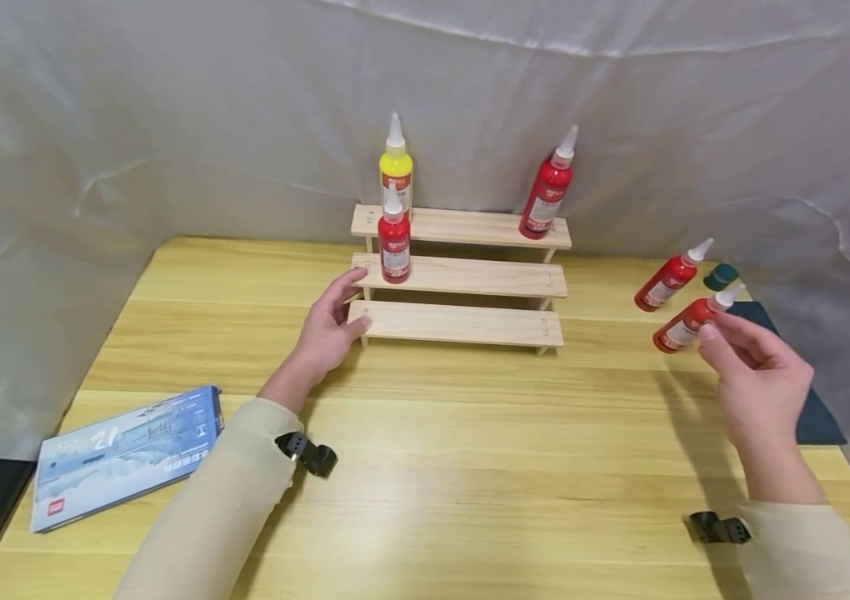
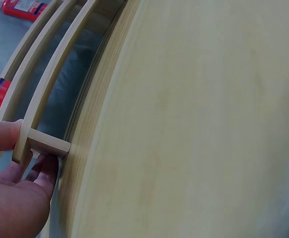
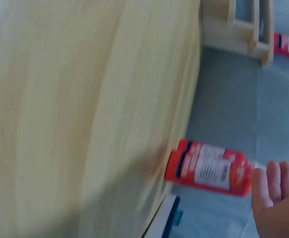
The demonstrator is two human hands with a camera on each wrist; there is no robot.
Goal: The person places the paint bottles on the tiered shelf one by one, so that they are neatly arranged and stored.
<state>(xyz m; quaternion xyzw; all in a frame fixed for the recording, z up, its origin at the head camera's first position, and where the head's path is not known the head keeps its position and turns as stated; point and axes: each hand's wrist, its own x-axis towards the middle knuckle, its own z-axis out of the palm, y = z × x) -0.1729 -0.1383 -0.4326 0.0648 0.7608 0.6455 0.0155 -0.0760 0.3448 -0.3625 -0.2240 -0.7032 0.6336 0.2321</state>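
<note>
My left hand (image 1: 325, 332) grips the left end of a three-tier wooden rack (image 1: 462, 321); in the left wrist view its thumb lies on a board and fingers bend beneath, by a leg. At the right, my right hand (image 1: 766, 379) pinches a red squeeze bottle (image 1: 683, 332) near its white nozzle. Just behind stands another red bottle (image 1: 665, 285), apart from the hand. A third red bottle (image 1: 395, 250) stands on the middle tier's left end. The top tier bears a yellow bottle (image 1: 396, 164) at left and a fourth red one (image 1: 547, 200) at right.
A blue flat box (image 1: 128, 454) lies at the table's left. By the right edge are a dark green cap-like object (image 1: 721, 277) and a dark flat mat or board (image 1: 818, 421), partly behind the right hand. Grey cloth (image 1: 260, 108) hangs behind the table.
</note>
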